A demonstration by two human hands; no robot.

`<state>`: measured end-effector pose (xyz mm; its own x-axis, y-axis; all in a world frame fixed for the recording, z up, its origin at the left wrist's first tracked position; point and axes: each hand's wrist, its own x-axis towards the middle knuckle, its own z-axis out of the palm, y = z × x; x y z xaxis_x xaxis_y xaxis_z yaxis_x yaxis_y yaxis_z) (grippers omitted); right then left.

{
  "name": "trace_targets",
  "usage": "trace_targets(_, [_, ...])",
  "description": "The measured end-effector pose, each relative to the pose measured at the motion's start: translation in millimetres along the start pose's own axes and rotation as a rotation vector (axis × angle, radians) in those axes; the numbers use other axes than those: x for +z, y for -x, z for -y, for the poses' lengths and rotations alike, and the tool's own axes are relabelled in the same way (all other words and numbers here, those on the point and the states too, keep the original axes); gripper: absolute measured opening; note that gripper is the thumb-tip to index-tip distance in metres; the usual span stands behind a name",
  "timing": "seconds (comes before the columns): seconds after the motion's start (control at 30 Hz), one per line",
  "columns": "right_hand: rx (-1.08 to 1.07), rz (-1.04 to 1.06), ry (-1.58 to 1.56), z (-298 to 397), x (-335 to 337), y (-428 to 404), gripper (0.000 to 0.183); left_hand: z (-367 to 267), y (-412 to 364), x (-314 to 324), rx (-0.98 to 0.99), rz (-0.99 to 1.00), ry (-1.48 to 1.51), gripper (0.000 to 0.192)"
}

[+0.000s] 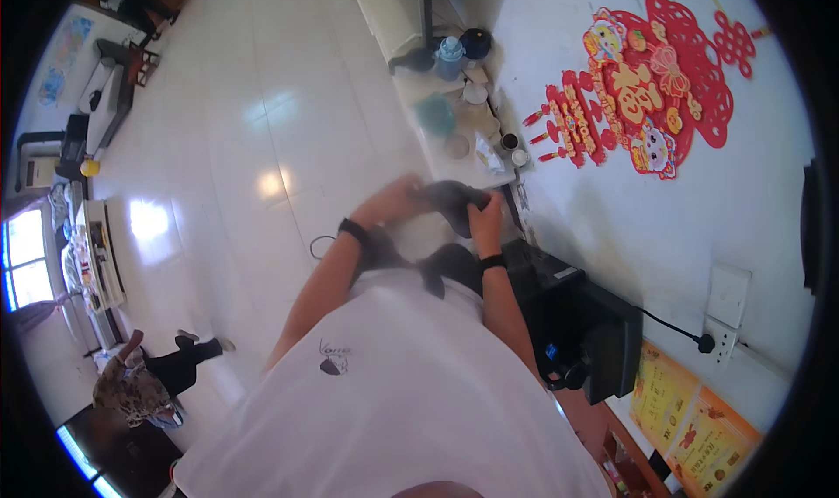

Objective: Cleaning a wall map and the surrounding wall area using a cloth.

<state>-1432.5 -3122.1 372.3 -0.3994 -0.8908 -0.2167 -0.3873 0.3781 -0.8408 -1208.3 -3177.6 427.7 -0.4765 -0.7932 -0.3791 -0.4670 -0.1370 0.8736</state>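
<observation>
A dark grey piece of cloth (453,199), possibly a sock, is stretched between my two hands in front of my waist. My left hand (396,199), blurred, is at its left end. My right hand (486,219) grips its right end, thumb on top. Each wrist wears a black band. Another dark soft item (432,281) hangs against my white shirt, below the hands. Just beyond them stands a pale table (452,163) with a blue bottle (450,58), a green translucent item (435,115), a white packet (488,155) and small cups.
At the right stands a black appliance (616,340), its cord plugged into a wall socket (721,340). The wall carries a red paper decoration (629,91). Another person (137,386) is at the lower left, and one more person (134,3) sits far off at the upper left.
</observation>
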Motion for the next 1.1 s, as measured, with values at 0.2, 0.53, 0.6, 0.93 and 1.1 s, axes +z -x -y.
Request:
trace_targets(0.2, [-0.226,0.216,0.159,57.8,80.7,-28.0,0.032,28.8,23.0,-102.8,-0.012,-0.077,-0.119,0.033])
trace_targets(0.53, [-0.357,0.593,0.405,206.6,293.2,34.1,0.026,173.6,202.6,-276.2,-0.105,-0.402,0.165,0.034])
trace_targets(0.6, [-0.408,0.678,0.449,233.7,358.4,53.2,0.028,212.4,247.1,-310.1,-0.139,-0.517,0.184,0.035])
trace_targets(0.93, [-0.705,0.980,0.560,370.5,592.8,142.1,0.025,361.0,417.3,-433.8,-0.039,-0.889,0.769,0.019])
trace_targets(1.1, [-0.864,1.123,0.594,423.6,740.9,175.6,0.028,444.0,474.0,-512.8,0.137,-1.145,1.002,0.017])
